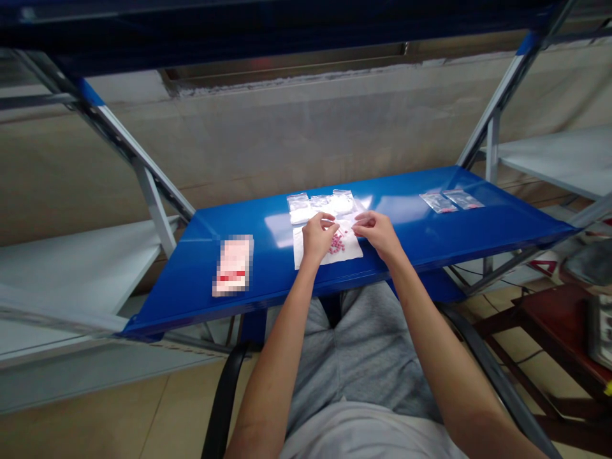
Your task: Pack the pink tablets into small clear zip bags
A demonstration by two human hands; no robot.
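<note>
My left hand [317,238] is over the left part of a white sheet [303,247], its fingers curled toward the thumb in a pinch. To its right, my right hand [378,232] hovers near the sheet's right edge with thumb and fingertips drawn together. What either hand pinches is too small to make out. A loose pile of small pinkish-red pieces [337,245], like beads, lies on the sheet between the hands, partly hidden by my left fingers. Just behind are several clear zip bags [299,203] with white contents or backing.
Two clear zip bags [437,202] with a few reddish pieces lie at the right of the blue tabletop [272,280]. A blurred pale packet with a red band [234,264] is at the left. Metal uprights [153,197] flank the table, and a blue shelf [287,35] hangs overhead.
</note>
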